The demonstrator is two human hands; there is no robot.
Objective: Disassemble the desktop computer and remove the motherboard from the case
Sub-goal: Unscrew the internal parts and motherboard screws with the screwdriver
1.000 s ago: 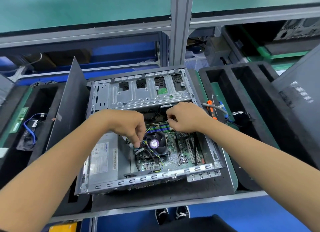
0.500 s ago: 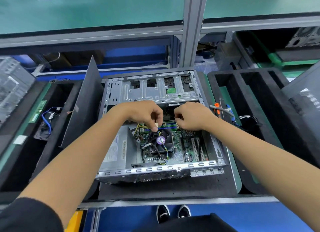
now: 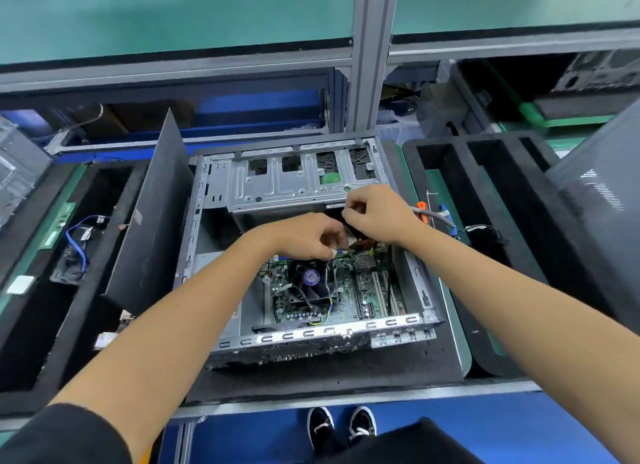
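The open desktop case lies flat in the middle of the bench. Inside it sits the green motherboard with a black CPU fan. My left hand hovers just behind the fan and pinches a small white cable connector. My right hand is beside it, below the silver drive cage, with its fingers curled on a black cable. The grey power supply is mostly hidden under my left forearm.
The dark side panel leans against the case's left side. Black foam trays stand left and right; the left one holds a blue cable. An orange-tipped tool lies at the right. Another case stands far right.
My left hand rose from beside the fan toward the back, drawing the white connector with it. My right hand moved back up to the drive cage. The view shifted slightly.
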